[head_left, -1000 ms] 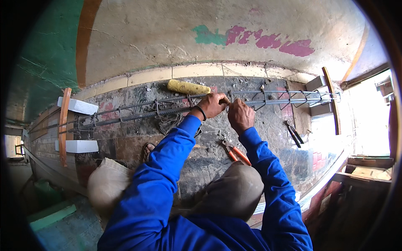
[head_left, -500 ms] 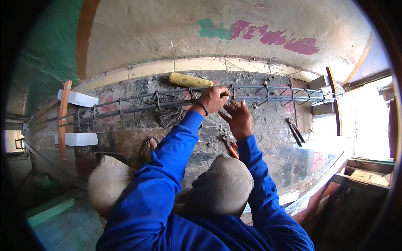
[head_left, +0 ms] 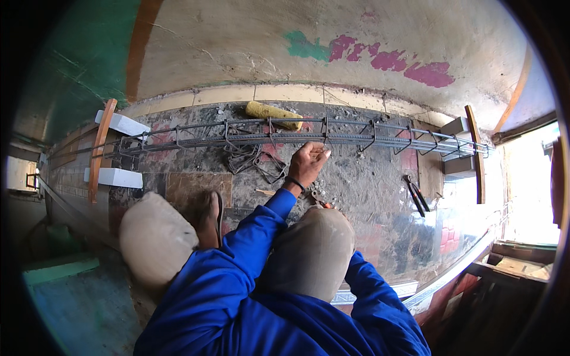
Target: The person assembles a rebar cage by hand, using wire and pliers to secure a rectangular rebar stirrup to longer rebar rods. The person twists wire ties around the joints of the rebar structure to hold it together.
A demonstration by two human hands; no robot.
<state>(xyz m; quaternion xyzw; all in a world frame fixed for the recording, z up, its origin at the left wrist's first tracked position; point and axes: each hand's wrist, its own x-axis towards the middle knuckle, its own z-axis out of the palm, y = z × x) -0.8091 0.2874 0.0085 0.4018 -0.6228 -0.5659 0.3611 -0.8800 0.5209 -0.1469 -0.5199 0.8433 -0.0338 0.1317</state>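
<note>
A long rebar cage (head_left: 249, 140), made of steel bars with square stirrups, runs across in front of me. At its near lower bar is my left hand (head_left: 307, 164), fingers curled and thumb against them in a pinch. Whatever is between the fingertips is too small to make out. My right sleeve (head_left: 374, 291) reaches down behind my knee, which hides my right hand. Just beyond that knee, the head and a bit of orange handle of some pincers (head_left: 319, 199) show on the floor. Several loose stirrups (head_left: 255, 161) lie heaped under the cage, left of my left hand.
Wooden sticks (head_left: 102, 148) (head_left: 475, 151) and pale blocks (head_left: 116, 178) hold up the cage's ends. Black-handled pliers (head_left: 417, 194) lie right on the dusty tiled floor. A yellow cylindrical piece (head_left: 273, 114) rests beyond the cage, near the wall (head_left: 237, 53).
My right hand has left the bars and dropped back behind my knee, near the orange-handled pincers. My left hand has moved slightly down, staying at the cage's near bar.
</note>
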